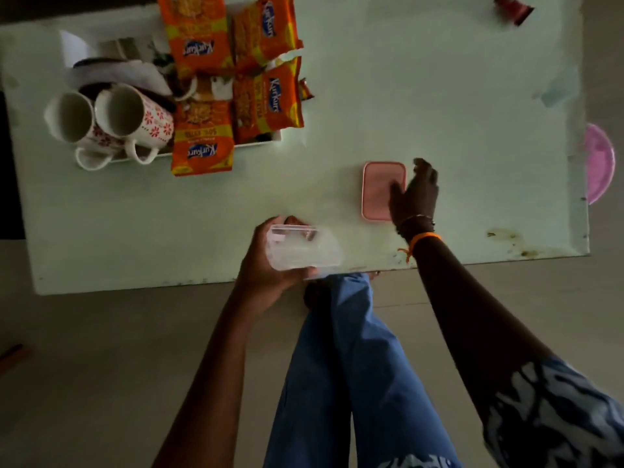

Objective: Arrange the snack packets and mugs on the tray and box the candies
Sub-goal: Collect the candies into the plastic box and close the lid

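My left hand [266, 261] grips a clear plastic box [302, 248] over the table's near edge; a small candy shows inside it. My right hand [417, 194] rests on the right side of the pink lid [378, 189], which lies flat on the table, thumb on top of it. At the far left a white tray [260, 140] carries several orange snack packets [202, 136] and two flowered white mugs [135, 118] lying on their sides. One candy [305, 89] lies beside the tray's right edge. Another red wrapper [511, 8] lies at the far right corner.
The pale green table [439, 96] has stains near its right front corner. A pink plate [599, 163] pokes out beyond the right edge. My blue-trousered legs [354, 366] are below the table's front edge.
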### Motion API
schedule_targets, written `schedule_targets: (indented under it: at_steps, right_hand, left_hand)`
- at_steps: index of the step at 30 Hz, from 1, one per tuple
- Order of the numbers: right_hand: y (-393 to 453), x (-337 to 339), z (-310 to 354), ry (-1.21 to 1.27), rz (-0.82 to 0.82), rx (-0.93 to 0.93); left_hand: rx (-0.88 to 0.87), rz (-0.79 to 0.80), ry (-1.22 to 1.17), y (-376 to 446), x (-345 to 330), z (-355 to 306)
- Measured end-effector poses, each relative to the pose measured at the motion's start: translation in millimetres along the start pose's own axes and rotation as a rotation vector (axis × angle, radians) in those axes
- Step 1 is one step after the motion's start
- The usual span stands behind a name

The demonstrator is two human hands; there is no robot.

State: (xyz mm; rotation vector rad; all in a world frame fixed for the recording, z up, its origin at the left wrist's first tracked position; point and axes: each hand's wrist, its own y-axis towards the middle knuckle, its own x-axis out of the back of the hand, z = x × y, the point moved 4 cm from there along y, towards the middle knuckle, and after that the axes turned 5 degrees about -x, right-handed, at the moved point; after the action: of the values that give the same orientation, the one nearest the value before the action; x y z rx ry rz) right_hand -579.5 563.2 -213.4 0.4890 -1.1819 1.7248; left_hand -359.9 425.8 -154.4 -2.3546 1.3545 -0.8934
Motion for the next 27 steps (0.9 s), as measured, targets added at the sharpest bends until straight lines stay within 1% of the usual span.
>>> schedule_targets:
  at_steps: [1,2,3,5,6,8,9,12,14,15,16,18,19,20,22,23,25,27]
  right_hand:
    - [-10.7,-7.7,10.8,-0.129,-0.069,0.117]
    - [-24.7,-17.5,21.3,-0.222,-0.095,0.241]
    - [-39.8,-32.7,31.0,-0.277,-0.055,0.372]
    - [-69.1,-66.5,43.5,-0.342,0.133,0.615]
    - [-80.5,-82.6,45.1,-0.398,0.240,0.707]
    - [-91.6,-105.9,40.6,-0.553,0.386,0.814]
    - [-91.9,-111.0,38.7,-0.598,0.413,0.849]
    - [-82.7,-107.8,41.2,-0.530,0.419,0.887]
    - [-68.5,-100.5,45.2,-0.487,0.404,0.831]
    - [-60.6,-93.4,49.7,-0.418,0.377,0.769]
    - [-53.1,-83.8,56.5,-0.303,0.323,0.691]
    - [-47.4,-59.2,74.6,0.021,0.187,0.554]
    - [-51.1,-47.0,84.5,0.158,0.145,0.555]
    - [-57.9,-37.3,94.1,0.221,0.135,0.605]
    - [-74.0,-26.9,107.8,0.216,0.209,0.745]
    - [-79.3,-26.5,111.3,0.181,0.261,0.779]
    - [-76.4,-27.2,114.4,0.112,0.312,0.774]
    - [-60.0,-25.7,117.6,0.125,0.246,0.719]
  left_hand:
    - [0.025,-0.059,0.009,-3.7,8.6,6.5]
    - [0.044,-0.110,0.012,-7.8,15.6,12.3]
    - [0.059,-0.156,0.008,-11.5,22.9,17.6]
    - [0.075,-0.226,-0.001,-16.4,35.2,25.4]
    - [0.081,-0.243,-0.003,-17.3,39.8,28.4]
    - [0.092,-0.243,0.000,-16.5,45.2,31.5]
    - [0.089,-0.237,0.001,-14.2,47.1,32.0]
    - [0.043,-0.226,0.016,-3.8,49.2,25.3]
    - [0.002,-0.230,0.047,5.2,48.9,17.0]
    - [-0.015,-0.235,0.071,10.0,48.0,12.3]
    - [-0.029,-0.238,0.095,15.1,46.6,8.0]
    - [-0.049,-0.230,0.119,25.1,41.9,0.5]
    - [-0.055,-0.224,0.120,29.9,38.7,-3.1]
    - [-0.062,-0.219,0.120,34.3,35.9,-6.3]
    - [-0.078,-0.211,0.116,42.5,30.5,-13.0]
    - [-0.089,-0.205,0.109,45.9,28.7,-16.3]
    - [-0.109,-0.194,0.090,53.4,25.9,-21.7]
    - [-0.123,-0.186,0.089,59.3,25.0,-25.1]
